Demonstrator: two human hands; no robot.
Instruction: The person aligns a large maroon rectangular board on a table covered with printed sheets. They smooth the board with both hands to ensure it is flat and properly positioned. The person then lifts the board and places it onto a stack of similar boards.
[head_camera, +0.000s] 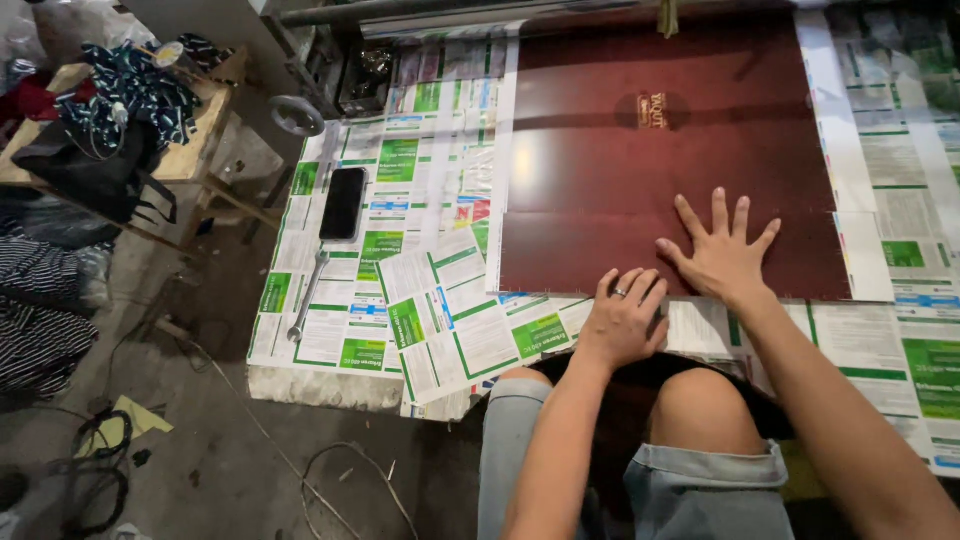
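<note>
Board (650, 170) lies on paper sheets (420, 190) covering worktop, w/ near edge toward person. Right hand (722, 255) flat on board's near part, at 5 o'clock from board ctr. Left hand (625, 318) at near edge, just at 8 o'clock of right hand. Phone (343, 203) at 9 o'clock of board, well apart; wrench (306, 296) just at 7 o'clock of phone. Side table (190, 140) beyond worktop's edge at 10 o'clock.

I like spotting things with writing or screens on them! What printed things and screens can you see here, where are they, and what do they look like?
Dark red board: on the table under the right hand, big rectangle, small gold emblem near its top.
Printed paper sheets: covering the table, white with green, blue and red blocks.
Phone: left on the papers, black rectangle, dark screen.
Left hand: at the board's near edge.
</note>
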